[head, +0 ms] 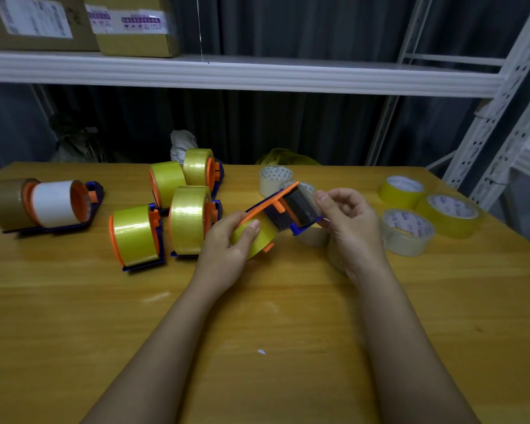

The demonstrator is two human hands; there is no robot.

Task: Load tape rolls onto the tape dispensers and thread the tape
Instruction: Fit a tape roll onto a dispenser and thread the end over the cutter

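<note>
An orange and blue tape dispenser [273,206] with a yellow tape roll [257,238] on it is held above the middle of the wooden table [257,332]. My left hand [227,243] grips the roll, thumb on its face. My right hand [346,218] pinches the clear tape end [303,203] pulled over the dispenser's front. To the left stand several loaded dispensers [136,237] with yellow rolls, and one dispenser with a white roll [55,203] beside a brown roll [5,201].
Loose tape rolls [407,232] lie at the right of the table, and two more [274,179] lie behind the held dispenser. A white metal shelf [227,71] with cardboard boxes [135,26] hangs above the far edge. A rack upright [496,117] stands at the right.
</note>
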